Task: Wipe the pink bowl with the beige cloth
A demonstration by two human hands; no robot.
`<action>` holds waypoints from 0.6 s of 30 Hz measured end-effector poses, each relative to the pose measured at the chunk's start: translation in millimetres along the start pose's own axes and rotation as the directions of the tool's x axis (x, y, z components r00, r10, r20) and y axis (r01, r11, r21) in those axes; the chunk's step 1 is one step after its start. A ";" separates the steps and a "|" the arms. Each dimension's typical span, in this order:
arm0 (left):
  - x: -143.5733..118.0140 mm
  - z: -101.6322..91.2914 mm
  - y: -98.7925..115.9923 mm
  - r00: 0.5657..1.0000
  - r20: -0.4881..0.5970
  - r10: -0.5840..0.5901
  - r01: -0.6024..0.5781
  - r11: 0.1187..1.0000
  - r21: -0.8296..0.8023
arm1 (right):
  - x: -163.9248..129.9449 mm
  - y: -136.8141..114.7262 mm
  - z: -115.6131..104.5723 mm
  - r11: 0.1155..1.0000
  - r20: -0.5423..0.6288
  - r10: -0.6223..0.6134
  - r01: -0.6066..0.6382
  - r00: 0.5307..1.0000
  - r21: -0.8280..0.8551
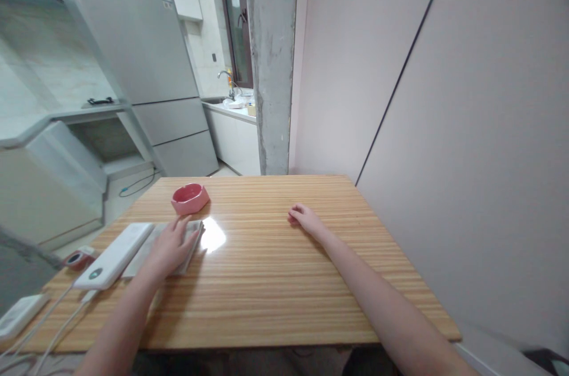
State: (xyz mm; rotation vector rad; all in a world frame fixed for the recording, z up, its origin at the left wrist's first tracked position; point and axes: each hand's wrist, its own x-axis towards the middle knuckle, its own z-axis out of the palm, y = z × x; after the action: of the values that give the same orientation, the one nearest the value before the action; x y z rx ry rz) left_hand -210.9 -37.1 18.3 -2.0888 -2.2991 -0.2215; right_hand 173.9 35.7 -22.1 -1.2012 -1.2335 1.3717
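"Looking down at the desk [275,281], I have my left hand [171,245] lying flat on a folded grey cloth [189,245], fingers spread and loosely open, pressing rather than pinching it."

"Where does the cloth sit?"

"Just this side of the pink ashtray [190,198], near it but not touching. A white power bank [116,254] lies beside the cloth on the side away from my right hand, with white cables [48,328] trailing off the desk edge."

"And the right hand [306,219]?"

"Well away from the ashtray, resting on bare wood, fingers curled loosely, holding nothing."

"How will the cloth handle?"

"I judge it light, soft and limp; it should slide easily on that glossy wood. I'd take it by the folded edge nearest the ashtray, pinching all layers together. The ashtray looks hard and breakable, so I'd keep clear of it."
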 end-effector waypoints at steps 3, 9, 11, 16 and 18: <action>-5.5 11.7 19.5 0.991 0.135 -0.019 0.021 1.000 -0.014 | 1.0 1.7 -0.7 1.000 0.009 0.004 -0.004 1.000 0.001; 5.5 -16.0 68.9 0.993 0.056 0.102 -0.095 0.988 -0.124 | 3.7 6.8 3.2 0.993 -0.073 -0.108 0.104 0.992 -0.047; 16.6 -26.3 103.7 0.956 0.008 0.292 -0.278 0.919 -0.281 | 4.1 9.2 6.0 0.971 -0.117 -0.224 0.211 0.968 -0.111; 46.1 -10.4 203.7 0.845 0.053 0.532 -0.477 0.794 -0.377 | 1.8 12.2 9.6 0.913 -0.087 -0.367 0.340 0.926 -0.228; 51.3 9.9 229.1 0.794 0.027 0.607 -0.539 0.723 -0.432 | -0.8 11.2 9.8 0.895 -0.032 -0.388 0.368 0.921 -0.254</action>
State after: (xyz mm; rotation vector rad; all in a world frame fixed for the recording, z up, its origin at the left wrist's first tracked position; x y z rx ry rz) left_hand 12.1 35.5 34.3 -3.0197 -1.6239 -0.5536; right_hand 164.1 32.7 -33.0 -1.0937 -1.5164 0.8942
